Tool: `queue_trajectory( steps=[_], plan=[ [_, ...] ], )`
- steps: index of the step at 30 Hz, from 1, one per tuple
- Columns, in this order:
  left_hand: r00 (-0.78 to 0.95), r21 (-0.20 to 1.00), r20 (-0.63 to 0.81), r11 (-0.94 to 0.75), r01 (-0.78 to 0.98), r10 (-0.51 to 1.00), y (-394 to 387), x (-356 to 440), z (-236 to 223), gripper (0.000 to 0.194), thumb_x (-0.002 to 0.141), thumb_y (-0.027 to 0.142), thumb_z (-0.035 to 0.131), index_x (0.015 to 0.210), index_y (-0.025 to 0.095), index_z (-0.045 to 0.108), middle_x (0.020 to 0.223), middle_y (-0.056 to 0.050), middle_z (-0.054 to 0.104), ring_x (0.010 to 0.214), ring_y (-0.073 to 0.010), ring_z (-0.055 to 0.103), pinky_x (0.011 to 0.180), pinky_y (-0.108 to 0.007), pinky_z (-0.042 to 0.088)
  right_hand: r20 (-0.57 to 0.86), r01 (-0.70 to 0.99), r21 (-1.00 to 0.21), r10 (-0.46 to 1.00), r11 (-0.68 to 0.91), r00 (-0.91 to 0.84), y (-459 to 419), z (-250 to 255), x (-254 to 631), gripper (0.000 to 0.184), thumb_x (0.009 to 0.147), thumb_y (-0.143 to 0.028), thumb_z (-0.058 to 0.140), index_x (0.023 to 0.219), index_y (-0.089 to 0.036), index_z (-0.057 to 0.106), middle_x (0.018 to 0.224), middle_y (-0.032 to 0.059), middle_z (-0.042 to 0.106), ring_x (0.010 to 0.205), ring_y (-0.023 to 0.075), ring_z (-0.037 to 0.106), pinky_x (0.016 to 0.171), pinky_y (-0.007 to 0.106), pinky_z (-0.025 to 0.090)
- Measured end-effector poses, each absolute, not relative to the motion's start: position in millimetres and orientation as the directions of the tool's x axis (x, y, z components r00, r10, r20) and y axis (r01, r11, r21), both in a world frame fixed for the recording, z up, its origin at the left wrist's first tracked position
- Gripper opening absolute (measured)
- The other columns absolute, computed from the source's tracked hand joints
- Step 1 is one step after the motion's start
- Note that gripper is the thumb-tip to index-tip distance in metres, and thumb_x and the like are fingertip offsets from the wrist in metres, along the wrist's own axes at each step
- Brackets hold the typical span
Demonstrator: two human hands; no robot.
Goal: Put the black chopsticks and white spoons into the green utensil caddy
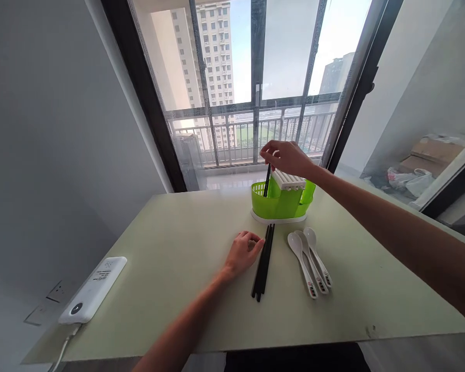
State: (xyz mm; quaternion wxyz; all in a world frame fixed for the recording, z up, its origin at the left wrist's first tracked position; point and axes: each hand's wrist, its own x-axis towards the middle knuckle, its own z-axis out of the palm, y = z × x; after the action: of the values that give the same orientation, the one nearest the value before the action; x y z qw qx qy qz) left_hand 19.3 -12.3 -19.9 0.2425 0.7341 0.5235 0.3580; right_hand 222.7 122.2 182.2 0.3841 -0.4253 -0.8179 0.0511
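Observation:
My right hand (pixel 287 157) is closed, pinching the upper end of black chopsticks (pixel 267 181); I cannot tell how many. Their lower end is inside the left basket of a green utensil holder (pixel 289 204), which stands on a white oval base. On the table, in front of the holder, lies a bundle of several black chopsticks (pixel 263 266). My left hand (pixel 243 253) rests to the left of this bundle, its fingers curled and thumb and index fingertip meeting at the bundle's left edge. Three white spoons (pixel 308 261) lie side by side to the right.
The pale green table (pixel 178 268) reaches the window side. A white power strip (pixel 95 289) with a cable lies at its left edge, by the grey wall. Behind stand sliding glass doors (pixel 258 67). Cardboard boxes (pixel 434 155) and plastic bags are on the floor at right.

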Motion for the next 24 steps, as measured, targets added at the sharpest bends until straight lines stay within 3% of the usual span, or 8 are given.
queue_trajectory(
  steps=[4,7,10,14,16,19,24],
  plan=[
    [0.250,0.580,0.339,-0.410,0.704,0.907,-15.5,21.0,-24.9,0.025,0.089,0.047,0.067,0.091,0.022,0.068,0.103,-0.009,0.066,0.110,-0.0277,0.056,0.101,-0.044,0.047,0.478,0.586,-0.080,0.546,0.807,-0.687,64.4,182.1,225.7,0.024,0.099,-0.036,0.054,0.100,-0.021,0.073,0.082,0.0023,0.077,0.067,0.0159,0.068,0.063,0.026,0.042],
    [0.272,0.505,0.351,-0.426,0.751,0.896,-17.0,21.0,-26.1,0.025,0.086,0.044,0.072,0.093,0.021,0.067,0.109,-0.010,0.063,0.112,-0.0289,0.052,0.104,-0.047,0.045,0.399,0.567,-0.021,0.527,0.824,-0.751,24.1,171.2,235.1,0.026,0.101,-0.036,0.051,0.097,-0.024,0.074,0.087,0.0020,0.078,0.064,0.0153,0.064,0.058,0.027,0.034],
    [0.286,0.478,0.343,-0.428,0.767,0.895,-16.7,20.6,-26.4,0.027,0.087,0.044,0.073,0.095,0.019,0.067,0.113,-0.011,0.061,0.114,-0.0287,0.051,0.106,-0.046,0.043,0.390,0.556,-0.172,0.575,0.813,-0.720,-13.1,148.9,248.4,0.029,0.102,-0.040,0.050,0.097,-0.024,0.073,0.087,0.0021,0.077,0.062,0.0147,0.063,0.058,0.027,0.038],
    [0.289,0.475,0.310,-0.411,0.778,0.906,-14.1,18.9,-25.9,0.030,0.086,0.047,0.074,0.096,0.019,0.067,0.115,-0.011,0.061,0.116,-0.0294,0.050,0.107,-0.047,0.042,0.374,0.530,-0.602,0.797,0.598,-0.474,-58.0,98.3,264.5,0.029,0.102,-0.045,0.050,0.097,-0.024,0.070,0.082,0.0016,0.074,0.065,0.0164,0.065,0.061,0.027,0.048],
    [0.281,0.469,0.294,-0.394,0.790,0.914,-12.3,16.6,-24.8,0.033,0.085,0.049,0.075,0.095,0.019,0.068,0.116,-0.012,0.061,0.118,-0.0304,0.049,0.107,-0.047,0.041,0.309,0.463,-0.755,0.875,0.464,-0.372,-75.9,68.1,270.7,0.032,0.101,-0.049,0.051,0.091,-0.024,0.068,0.074,0.0007,0.071,0.061,0.0162,0.063,0.059,0.027,0.049],
    [0.269,0.452,0.273,-0.371,0.812,0.923,-8.9,10.6,-21.5,0.034,0.085,0.050,0.075,0.095,0.018,0.069,0.117,-0.013,0.061,0.119,-0.0315,0.049,0.107,-0.046,0.042,0.206,0.383,-0.878,0.949,0.287,-0.239,-93.0,27.4,279.4,0.036,0.099,-0.055,0.052,0.094,-0.023,0.068,0.072,0.0007,0.069,0.059,0.0163,0.062,0.057,0.028,0.049],
    [0.232,0.391,0.266,-0.325,0.861,0.936,-3.1,-3.1,-13.2,0.026,0.089,0.042,0.071,0.102,0.020,0.073,0.114,-0.012,0.065,0.118,-0.0313,0.052,0.104,-0.046,0.042,0.124,0.254,-0.959,0.992,0.122,-0.010,-102.3,-14.5,297.6,0.041,0.093,-0.062,0.057,0.097,-0.023,0.069,0.066,0.0003,0.065,0.058,0.0180,0.057,0.057,0.030,0.049]
  ],
)
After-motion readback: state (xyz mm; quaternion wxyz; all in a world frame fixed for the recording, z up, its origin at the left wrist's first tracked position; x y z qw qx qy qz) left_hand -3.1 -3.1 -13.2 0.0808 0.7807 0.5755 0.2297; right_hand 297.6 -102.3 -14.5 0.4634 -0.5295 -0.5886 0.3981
